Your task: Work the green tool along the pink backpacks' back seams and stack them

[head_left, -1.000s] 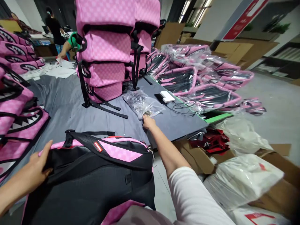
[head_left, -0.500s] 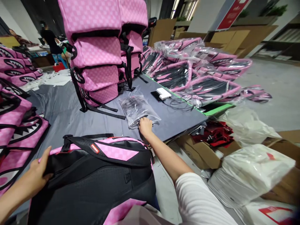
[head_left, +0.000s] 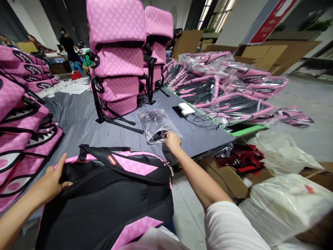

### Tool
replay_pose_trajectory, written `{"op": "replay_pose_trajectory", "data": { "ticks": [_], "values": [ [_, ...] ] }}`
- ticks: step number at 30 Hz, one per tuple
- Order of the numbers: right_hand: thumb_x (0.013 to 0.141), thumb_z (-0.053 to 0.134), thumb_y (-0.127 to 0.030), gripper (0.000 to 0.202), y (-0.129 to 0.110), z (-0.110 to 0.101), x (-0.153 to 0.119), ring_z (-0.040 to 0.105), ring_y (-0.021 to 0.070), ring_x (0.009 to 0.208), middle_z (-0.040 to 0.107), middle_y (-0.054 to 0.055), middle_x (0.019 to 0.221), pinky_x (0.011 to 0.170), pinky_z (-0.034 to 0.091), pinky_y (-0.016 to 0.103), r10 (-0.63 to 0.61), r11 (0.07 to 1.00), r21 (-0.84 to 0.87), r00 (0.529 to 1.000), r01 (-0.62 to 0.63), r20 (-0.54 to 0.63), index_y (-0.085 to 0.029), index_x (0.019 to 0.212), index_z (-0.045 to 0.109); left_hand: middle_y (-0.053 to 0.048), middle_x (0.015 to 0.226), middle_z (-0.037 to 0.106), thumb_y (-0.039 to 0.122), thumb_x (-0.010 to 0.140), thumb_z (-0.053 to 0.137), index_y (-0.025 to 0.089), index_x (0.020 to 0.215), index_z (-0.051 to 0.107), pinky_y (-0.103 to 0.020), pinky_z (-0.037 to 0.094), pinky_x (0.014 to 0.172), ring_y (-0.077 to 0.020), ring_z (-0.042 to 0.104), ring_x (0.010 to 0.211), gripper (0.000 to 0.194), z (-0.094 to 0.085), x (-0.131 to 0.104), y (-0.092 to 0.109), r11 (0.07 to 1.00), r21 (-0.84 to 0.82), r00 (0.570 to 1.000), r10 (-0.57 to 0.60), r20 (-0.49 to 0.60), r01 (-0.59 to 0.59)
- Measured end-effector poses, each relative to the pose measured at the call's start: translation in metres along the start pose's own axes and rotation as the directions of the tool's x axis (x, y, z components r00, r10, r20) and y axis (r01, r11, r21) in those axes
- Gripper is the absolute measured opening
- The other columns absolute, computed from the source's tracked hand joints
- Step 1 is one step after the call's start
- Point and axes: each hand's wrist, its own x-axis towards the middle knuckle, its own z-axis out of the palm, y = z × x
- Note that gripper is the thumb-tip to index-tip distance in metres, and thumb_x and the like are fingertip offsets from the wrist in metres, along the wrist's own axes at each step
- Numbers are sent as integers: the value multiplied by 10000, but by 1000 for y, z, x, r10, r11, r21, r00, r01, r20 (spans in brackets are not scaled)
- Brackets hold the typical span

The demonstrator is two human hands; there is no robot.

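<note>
A black and pink backpack (head_left: 111,194) lies in front of me with its padded back and shoulder straps upward. My left hand (head_left: 53,178) grips its upper left edge, thumb over the black side and the other fingers mostly hidden. Beyond the backpack, a clear plastic bag (head_left: 156,121) with small dark items inside rests on the grey-covered table (head_left: 125,137). My right hand (head_left: 172,141) is at the near right corner of that bag, by its mouth. Its fingers are pinched together around something small and dark that I cannot make out.
Stacked pink backpacks (head_left: 119,62) stand behind the plastic bag; more pink backpacks (head_left: 23,139) lie left. A white box (head_left: 186,108) and cable sit at right. Plastic-wrapped backpacks (head_left: 223,86) pile beyond the edge. A carton (head_left: 231,180) and white sacks (head_left: 288,205) stand lower right.
My right hand has drawn slightly right, away from the plastic bag's mouth. My left hand stays on the backpack's edge. The camera view has shifted a little.
</note>
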Motion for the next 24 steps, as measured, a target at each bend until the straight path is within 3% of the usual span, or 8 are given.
{"op": "replay_pose_trajectory", "data": {
  "ticks": [5,8,12,15,17,19,21,24],
  "values": [
    [928,558,-334,282,-31,-49,-29,678,147,690,744,48,844,595,488,218,-160,963,234,983,137,86,-142,1071,709,-312,1373,421,430,952,439,194,1594,-141,-408,506,842,-423,654,1124,897,-11,-12,23,996,53,998,-68,-8,68],
    [881,581,-411,315,-72,-72,-56,595,128,562,695,23,723,529,453,233,-361,818,501,930,284,63,-137,945,721,-310,1411,426,450,939,499,206,1609,-87,-441,520,844,-430,662,1109,923,-17,-19,36,997,18,996,-80,-38,80],
    [834,642,-333,203,-147,-82,-98,633,156,667,718,38,753,625,460,257,-629,590,589,772,552,-94,-157,852,741,-246,1434,489,449,851,663,256,1621,30,-503,533,907,-428,635,1177,1016,-12,-29,39,987,-140,982,-107,-154,85],
    [858,642,-245,146,-202,-74,-129,665,158,723,752,31,814,673,453,248,-771,493,529,629,691,-103,-182,929,752,-162,1516,489,456,860,649,243,1592,250,-497,446,1101,-357,526,1356,860,8,-45,32,889,-457,925,-154,-346,-24],
    [870,630,-191,157,-233,-66,-145,669,152,717,765,27,855,678,441,244,-829,471,473,557,744,-51,-193,971,750,-113,1557,466,490,880,611,214,1552,351,-438,372,1188,-286,459,1427,772,23,-60,27,759,-630,872,-188,-452,-163],
    [878,619,-155,197,-258,-56,-155,670,155,718,768,27,864,674,422,245,-853,497,370,520,785,43,-206,1016,750,-87,1588,430,511,875,612,207,1547,359,-401,332,1219,-245,426,1455,780,34,-74,23,668,-691,846,-175,-504,-274],
    [885,625,-167,207,-276,-47,-161,675,169,739,764,29,846,658,402,248,-858,513,251,478,821,191,-223,1037,754,-77,1623,370,508,848,651,213,1572,307,-397,306,1235,-241,384,1482,854,39,-85,18,644,-694,849,-127,-512,-322],
    [886,625,-197,192,-293,-35,-167,694,196,831,768,38,889,661,400,252,-823,443,121,349,889,449,-248,1005,767,-73,1665,268,500,788,725,237,1610,190,-413,300,1238,-268,335,1508,1016,43,-91,8,648,-678,881,-24,-473,-347]
  ]
}}
